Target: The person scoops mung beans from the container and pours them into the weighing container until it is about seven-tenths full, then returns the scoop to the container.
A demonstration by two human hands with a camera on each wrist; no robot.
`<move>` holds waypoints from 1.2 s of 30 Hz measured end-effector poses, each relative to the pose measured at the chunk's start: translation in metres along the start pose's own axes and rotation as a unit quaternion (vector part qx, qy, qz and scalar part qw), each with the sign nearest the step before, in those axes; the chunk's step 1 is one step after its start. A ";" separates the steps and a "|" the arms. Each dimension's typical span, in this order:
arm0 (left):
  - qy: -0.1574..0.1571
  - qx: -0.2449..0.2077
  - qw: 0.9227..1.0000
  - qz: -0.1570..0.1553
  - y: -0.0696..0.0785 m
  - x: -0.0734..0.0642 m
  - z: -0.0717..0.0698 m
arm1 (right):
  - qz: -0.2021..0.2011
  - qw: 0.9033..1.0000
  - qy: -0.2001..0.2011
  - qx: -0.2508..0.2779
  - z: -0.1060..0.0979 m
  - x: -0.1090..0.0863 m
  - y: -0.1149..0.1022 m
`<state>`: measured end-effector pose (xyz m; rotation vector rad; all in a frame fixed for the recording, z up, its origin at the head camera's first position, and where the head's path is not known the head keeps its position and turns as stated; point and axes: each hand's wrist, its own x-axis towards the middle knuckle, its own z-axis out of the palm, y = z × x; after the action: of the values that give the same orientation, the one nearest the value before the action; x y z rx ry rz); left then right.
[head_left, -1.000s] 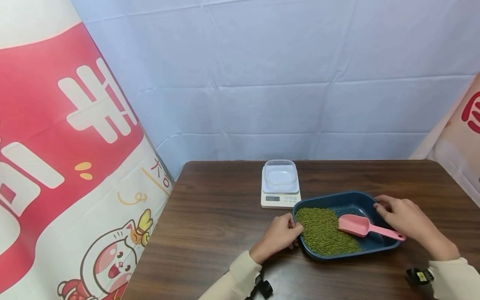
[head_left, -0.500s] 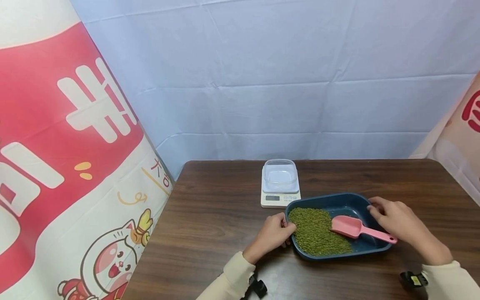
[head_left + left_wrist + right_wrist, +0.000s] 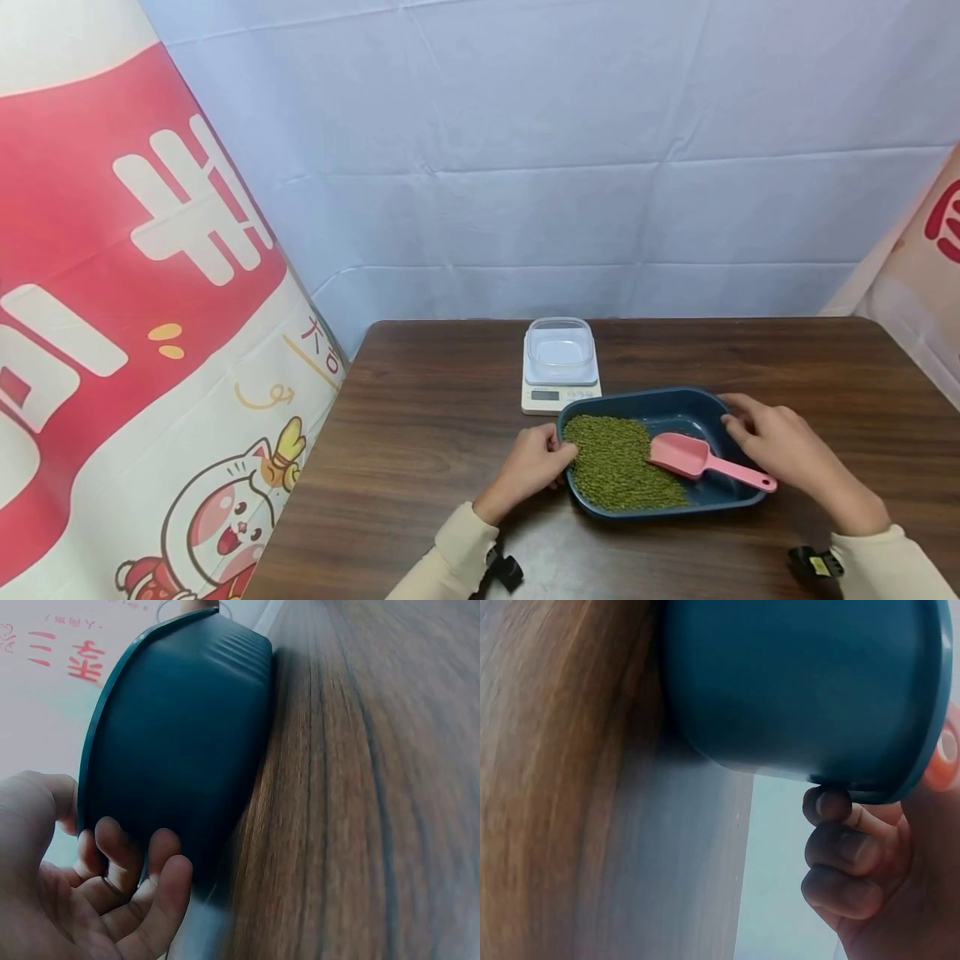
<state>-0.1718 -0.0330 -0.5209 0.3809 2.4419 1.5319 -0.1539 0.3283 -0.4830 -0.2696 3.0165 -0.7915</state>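
Note:
A dark blue tray stands on the table in front of me, its left part filled with small green beans. Across its right side lies a pink scoop, blade against the beans and handle over the rim. My left hand grips the tray's left end, thumb over the rim; the left wrist view shows the fingers curled under it outside. At the far right corner my right hand pinches the rim. In the right wrist view its fingers curl below the tray's edge.
Behind the tray's left end stands a white kitchen scale with a clear plastic container on it. The brown wooden table ends at a pale cloth backdrop. A printed banner hangs at the left.
Both hands have moved left together with the tray, the beans and scoop going along. The tray's left end now sits in front of the scale. The scale has stayed in place.

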 end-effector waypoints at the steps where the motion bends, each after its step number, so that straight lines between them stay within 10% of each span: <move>1: 0.001 0.000 1.000 0.000 -0.001 0.000 -0.001 | -0.002 1.000 0.000 0.001 0.000 0.000 -0.001; 36: 0.054 0.050 0.997 0.002 -0.026 0.001 -0.037 | -0.014 1.000 -0.005 0.015 0.022 -0.001 -0.039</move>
<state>-0.1873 -0.0747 -0.5283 0.3292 2.6104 1.4717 -0.1452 0.2844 -0.4831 -0.3149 2.9943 -0.8351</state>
